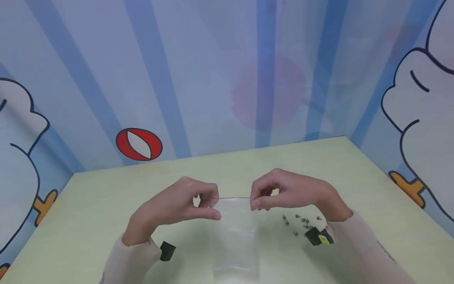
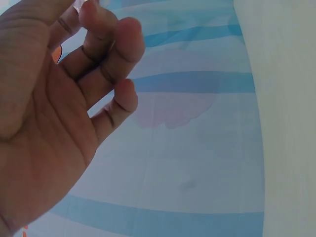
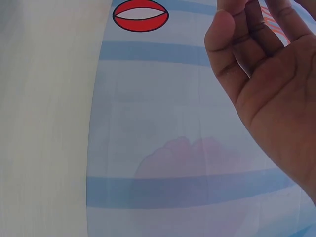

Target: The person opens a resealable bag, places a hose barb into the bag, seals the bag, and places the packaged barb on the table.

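Note:
A clear zip-lock bag [image 1: 235,236] with a thin red line along its top edge hangs in front of me over the table. At the line's left end are the curled fingers of my left hand [image 1: 184,201], holding the bag, with the thumb spread lower beside it. My right hand [image 1: 287,189] pinches the other top corner between thumb and fingers. Between the two hands the red line runs straight. In the left wrist view the left hand [image 2: 54,108] shows its palm and bent fingers. The right hand [image 3: 271,89] appears likewise in the right wrist view; neither shows the bag clearly.
Several small metal screw-like pieces [image 1: 305,221] lie scattered on the pale green table [image 1: 117,197], below the right hand. Black wrist-worn blocks show at the left cuff [image 1: 140,252] and right cuff [image 1: 358,232]. A printed striped backdrop [image 1: 213,79] stands behind the table.

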A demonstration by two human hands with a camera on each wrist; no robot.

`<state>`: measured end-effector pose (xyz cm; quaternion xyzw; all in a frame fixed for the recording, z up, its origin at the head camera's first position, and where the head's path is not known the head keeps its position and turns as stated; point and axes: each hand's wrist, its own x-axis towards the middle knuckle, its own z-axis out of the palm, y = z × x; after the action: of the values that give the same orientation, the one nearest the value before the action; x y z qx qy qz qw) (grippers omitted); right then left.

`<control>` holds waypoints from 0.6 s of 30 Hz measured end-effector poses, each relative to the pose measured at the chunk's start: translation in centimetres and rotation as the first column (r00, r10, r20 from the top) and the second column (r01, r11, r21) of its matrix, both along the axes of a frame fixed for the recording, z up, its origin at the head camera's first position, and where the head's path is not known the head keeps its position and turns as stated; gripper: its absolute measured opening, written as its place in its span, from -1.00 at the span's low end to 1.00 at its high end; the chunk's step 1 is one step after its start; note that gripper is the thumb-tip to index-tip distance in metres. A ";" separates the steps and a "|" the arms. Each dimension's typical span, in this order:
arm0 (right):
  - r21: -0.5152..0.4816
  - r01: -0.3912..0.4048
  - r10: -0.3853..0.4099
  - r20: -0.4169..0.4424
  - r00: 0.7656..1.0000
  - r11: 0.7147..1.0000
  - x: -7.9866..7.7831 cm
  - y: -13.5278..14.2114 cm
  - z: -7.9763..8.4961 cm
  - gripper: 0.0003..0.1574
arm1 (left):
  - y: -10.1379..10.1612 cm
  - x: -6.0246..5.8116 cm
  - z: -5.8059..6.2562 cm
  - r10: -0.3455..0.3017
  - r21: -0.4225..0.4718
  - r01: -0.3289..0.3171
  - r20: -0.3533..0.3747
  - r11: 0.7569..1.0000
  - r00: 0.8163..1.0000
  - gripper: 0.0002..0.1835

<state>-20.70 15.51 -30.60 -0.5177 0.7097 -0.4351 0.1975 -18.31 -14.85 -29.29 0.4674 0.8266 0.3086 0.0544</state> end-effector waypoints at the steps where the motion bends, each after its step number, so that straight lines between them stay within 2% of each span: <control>1: -0.001 0.001 -0.001 -0.003 1.000 1.000 -0.1 -0.1 0.0 -0.84 | -0.1 -0.1 0.0 0.000 -0.006 0.000 0.003 1.000 1.000 -0.65; 10: 0.025 0.055 -0.055 -0.006 0.998 0.998 -0.5 -0.6 0.3 -0.85 | -0.3 -0.4 0.4 0.025 -0.040 -0.024 0.021 0.999 0.999 -0.67; 14: 0.057 0.081 -0.080 -0.006 0.997 0.995 -0.5 -0.5 0.5 -0.82 | -0.3 -0.5 0.6 0.041 -0.037 -0.040 0.036 0.999 0.999 -0.76; 18: 0.066 0.053 -0.053 0.005 0.999 0.996 -0.5 -0.4 0.4 -0.78 | 0.0 -0.6 0.6 0.048 -0.030 -0.046 0.053 0.998 0.997 -0.86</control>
<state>-21.23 15.12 -30.21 -0.4904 0.7364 -0.4184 0.2052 -18.86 -14.86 -28.70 0.4384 0.8399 0.3106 0.0761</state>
